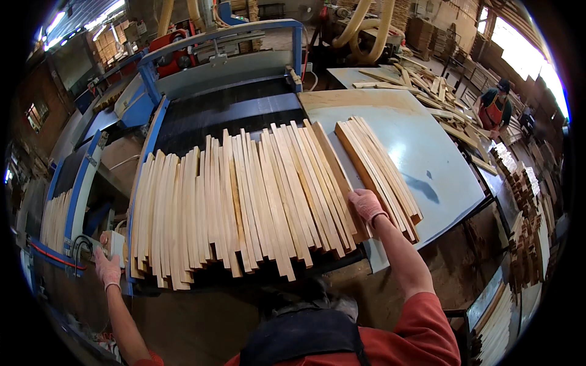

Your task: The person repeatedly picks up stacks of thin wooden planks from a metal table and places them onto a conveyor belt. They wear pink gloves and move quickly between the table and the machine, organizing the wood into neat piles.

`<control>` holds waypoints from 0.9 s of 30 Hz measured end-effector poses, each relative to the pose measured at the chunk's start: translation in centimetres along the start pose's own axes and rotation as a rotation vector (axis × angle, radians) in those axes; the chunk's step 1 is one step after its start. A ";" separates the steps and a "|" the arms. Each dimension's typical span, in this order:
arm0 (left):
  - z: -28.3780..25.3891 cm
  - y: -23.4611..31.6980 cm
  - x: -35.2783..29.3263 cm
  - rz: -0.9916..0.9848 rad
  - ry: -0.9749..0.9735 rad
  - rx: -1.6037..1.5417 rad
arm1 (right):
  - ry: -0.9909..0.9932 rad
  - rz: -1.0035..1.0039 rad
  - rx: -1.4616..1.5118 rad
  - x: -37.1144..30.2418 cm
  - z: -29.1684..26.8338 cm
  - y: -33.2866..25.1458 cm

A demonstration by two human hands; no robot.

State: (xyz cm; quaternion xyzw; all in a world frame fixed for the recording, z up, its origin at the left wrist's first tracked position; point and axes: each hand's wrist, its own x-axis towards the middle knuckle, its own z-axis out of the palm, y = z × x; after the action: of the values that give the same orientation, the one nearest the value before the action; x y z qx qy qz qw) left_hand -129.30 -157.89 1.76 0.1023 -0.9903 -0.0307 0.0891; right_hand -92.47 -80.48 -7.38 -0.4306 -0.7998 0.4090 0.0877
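Observation:
A wide row of pale wooden strips [244, 195] lies side by side on the machine's dark belt [238, 110], with uneven near ends. My right hand [367, 205], in a pink glove, is closed on a wooden strip [332, 155] at the row's right end. Just right of that hand, a smaller bundle of strips [381, 174] rests on the pale metal table [439, 165]. My left hand [108, 269], gloved too, is at the machine's near left corner, its fingers stretched out by a small pale box [113, 245]. Whether they touch it, I cannot tell.
A blue frame [220, 32] spans the belt's far end. Loose boards [436, 91] are heaped at the back right, near a person in a red apron [493, 111]. More strips [56, 216] lie on another machine at left. Stacked wood [528, 238] stands at far right.

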 end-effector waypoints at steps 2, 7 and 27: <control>-0.3 0.3 0.1 0.026 0.021 0.033 | 0.143 -0.126 -0.227 -0.6 0.1 -1.0; -0.4 0.2 -0.5 0.041 -0.006 0.072 | 0.163 -0.127 -0.637 -3.6 -2.0 -2.8; 4.0 18.6 -31.4 0.501 -1.683 -1.105 | 0.149 -0.209 -0.045 -14.8 -1.2 -1.3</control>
State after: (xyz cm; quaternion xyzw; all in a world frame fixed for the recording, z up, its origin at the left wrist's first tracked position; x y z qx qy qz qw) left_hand -103.46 -132.99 -6.00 -0.2163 -0.5729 -0.5226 -0.5932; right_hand -83.61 -91.43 -2.56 -0.3760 -0.8404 0.3466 0.1795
